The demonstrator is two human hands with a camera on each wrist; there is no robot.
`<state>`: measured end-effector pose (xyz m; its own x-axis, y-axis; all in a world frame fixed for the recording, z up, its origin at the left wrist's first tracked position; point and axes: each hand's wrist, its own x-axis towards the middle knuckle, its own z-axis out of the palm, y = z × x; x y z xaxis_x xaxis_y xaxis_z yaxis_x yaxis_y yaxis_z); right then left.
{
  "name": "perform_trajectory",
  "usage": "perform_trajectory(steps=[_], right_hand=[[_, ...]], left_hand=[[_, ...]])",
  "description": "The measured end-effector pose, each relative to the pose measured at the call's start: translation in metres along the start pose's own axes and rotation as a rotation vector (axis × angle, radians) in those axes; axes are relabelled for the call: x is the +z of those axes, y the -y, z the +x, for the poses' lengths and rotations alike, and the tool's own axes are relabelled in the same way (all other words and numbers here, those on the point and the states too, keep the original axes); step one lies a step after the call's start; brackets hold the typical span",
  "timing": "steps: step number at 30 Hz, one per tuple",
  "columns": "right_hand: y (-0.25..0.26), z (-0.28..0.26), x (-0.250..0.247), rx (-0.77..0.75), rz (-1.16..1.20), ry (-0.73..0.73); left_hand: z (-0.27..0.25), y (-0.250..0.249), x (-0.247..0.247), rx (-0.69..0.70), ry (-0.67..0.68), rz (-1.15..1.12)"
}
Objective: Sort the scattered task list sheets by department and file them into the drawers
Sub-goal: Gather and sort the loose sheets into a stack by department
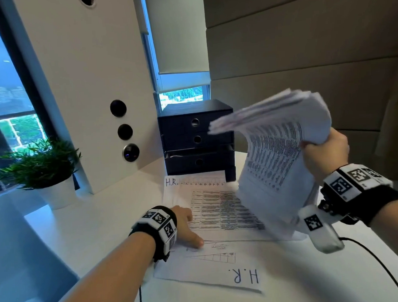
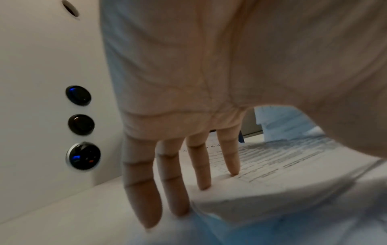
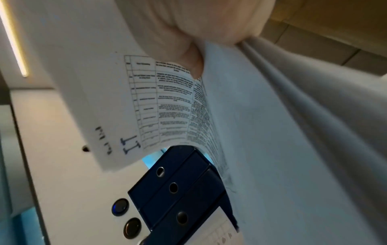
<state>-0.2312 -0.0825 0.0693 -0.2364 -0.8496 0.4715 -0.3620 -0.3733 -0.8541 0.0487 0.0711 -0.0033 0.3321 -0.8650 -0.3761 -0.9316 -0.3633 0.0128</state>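
My right hand (image 1: 323, 150) grips a thick, bent stack of printed task sheets (image 1: 278, 152) in the air at the right; in the right wrist view the stack (image 3: 159, 106) shows a sheet marked "IT". My left hand (image 1: 187, 226) lies flat with straight fingers (image 2: 199, 165) on the printed H.R. sheets (image 1: 216, 209) lying on the white desk (image 1: 87, 228). Another sheet marked "H.R." (image 1: 221, 271) lies nearer me, turned upside down. A dark blue drawer unit (image 1: 197, 139) stands behind the sheets; its third drawer (image 1: 199, 160) stands slightly ajar.
A white panel (image 1: 88, 87) with three round black buttons stands left of the drawers. A potted green plant (image 1: 41, 167) sits at the desk's left. A black cable (image 1: 376, 261) runs from my right wrist across the desk. Beige wall panels fill the right.
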Motion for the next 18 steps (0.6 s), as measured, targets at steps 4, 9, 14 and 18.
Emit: perform_trajectory(steps=[4,9,14,18], right_hand=[[-0.005,0.009,-0.006,0.016,0.073,-0.052],[-0.006,0.03,-0.009,0.006,0.118,-0.09],[-0.024,0.057,-0.004,-0.078,0.11,-0.096],[-0.041,0.071,-0.001,-0.101,0.093,-0.065]], left_hand=[[0.023,-0.013,-0.018,0.043,-0.063,0.134],[0.068,-0.05,-0.045,0.227,-0.132,0.08],[0.118,-0.081,-0.046,0.27,-0.143,0.107],[0.156,-0.081,-0.039,0.193,-0.054,0.154]])
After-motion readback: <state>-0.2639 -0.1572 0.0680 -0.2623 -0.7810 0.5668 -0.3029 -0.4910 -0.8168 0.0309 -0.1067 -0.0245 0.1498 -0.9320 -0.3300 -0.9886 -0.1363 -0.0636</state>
